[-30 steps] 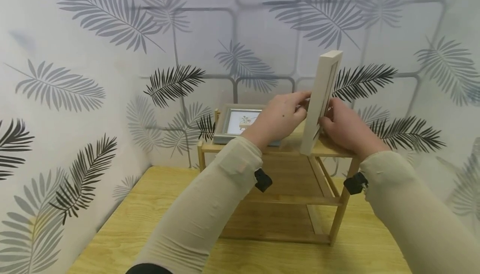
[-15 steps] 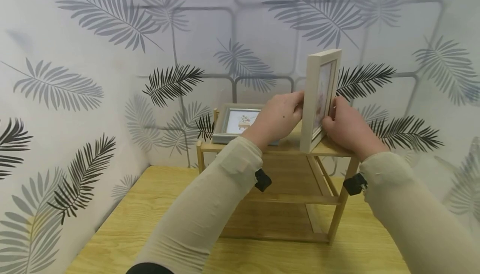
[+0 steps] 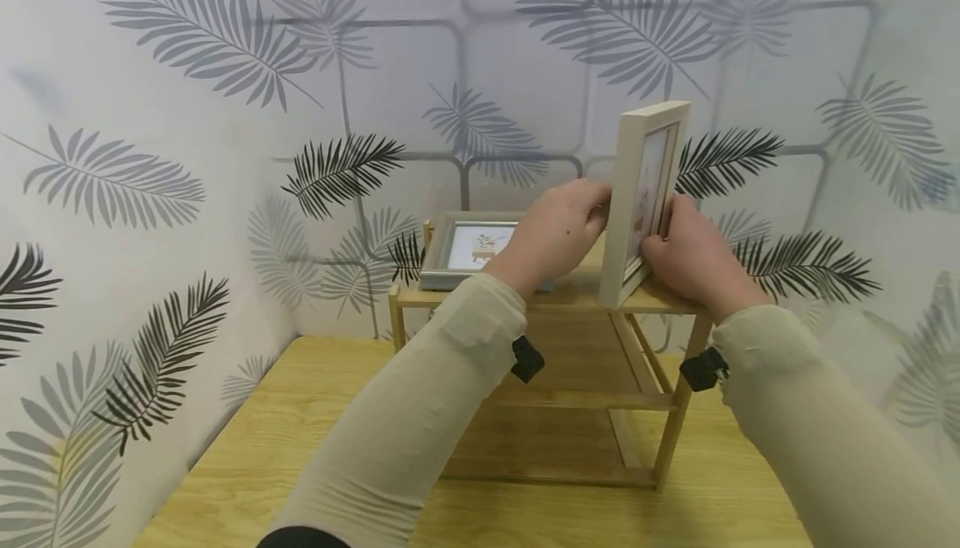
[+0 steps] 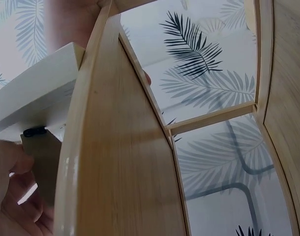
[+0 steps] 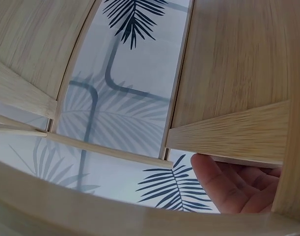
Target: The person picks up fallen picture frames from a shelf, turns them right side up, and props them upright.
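A cream picture frame [image 3: 626, 206] stands upright on the wooden shelf rack's top [image 3: 585, 294], turned so its picture faces right. My left hand [image 3: 558, 227] is at its back; in the left wrist view its fingers [image 4: 10, 164] curl at the dark stand flap [image 4: 44, 162], under a black hinge. My right hand [image 3: 693, 252] holds the frame's far side edge, thumb toward the picture. Its fingers [image 5: 233, 184] partly show below the top board in the right wrist view; the rest is hidden.
A grey picture frame [image 3: 435, 279] lies face up on the rack's left side, partly behind my left wrist. Two lower shelves [image 3: 555, 444] sit beneath the top. The rack stands on a wood-grain table [image 3: 300, 414] against leaf-patterned walls [image 3: 517, 56].
The cream frame, nearly edge-on a second ago, has turned so more of its picture shows. Both hands stay on it, the left shifting slightly left. Little differs over the last half second.
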A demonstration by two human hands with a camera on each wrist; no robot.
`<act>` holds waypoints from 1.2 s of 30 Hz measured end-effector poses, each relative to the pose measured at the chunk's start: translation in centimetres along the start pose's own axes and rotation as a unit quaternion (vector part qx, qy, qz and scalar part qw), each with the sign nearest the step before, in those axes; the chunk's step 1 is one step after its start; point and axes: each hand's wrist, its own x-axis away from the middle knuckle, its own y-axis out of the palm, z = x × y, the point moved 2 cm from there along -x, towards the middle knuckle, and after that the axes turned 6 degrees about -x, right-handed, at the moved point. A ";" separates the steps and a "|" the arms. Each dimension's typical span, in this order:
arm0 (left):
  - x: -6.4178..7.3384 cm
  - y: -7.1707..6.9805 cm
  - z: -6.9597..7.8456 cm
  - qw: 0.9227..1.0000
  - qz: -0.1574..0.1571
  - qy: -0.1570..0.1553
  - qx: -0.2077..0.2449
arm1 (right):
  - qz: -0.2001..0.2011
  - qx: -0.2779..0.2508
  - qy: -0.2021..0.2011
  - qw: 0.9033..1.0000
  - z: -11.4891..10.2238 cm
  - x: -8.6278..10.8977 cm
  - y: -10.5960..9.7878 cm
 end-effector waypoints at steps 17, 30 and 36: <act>-0.3 -0.5 -0.1 0.997 0.023 -0.042 -0.052 | 0.002 0.002 -0.003 1.000 -0.3 -0.1 0.0; 1.0 -0.7 0.2 0.998 0.043 -0.048 -0.016 | 0.008 0.008 0.008 1.000 -0.2 0.1 0.1; 3.5 -0.5 1.1 0.983 0.129 -0.054 0.122 | 0.013 0.006 0.017 1.000 -0.2 0.1 0.0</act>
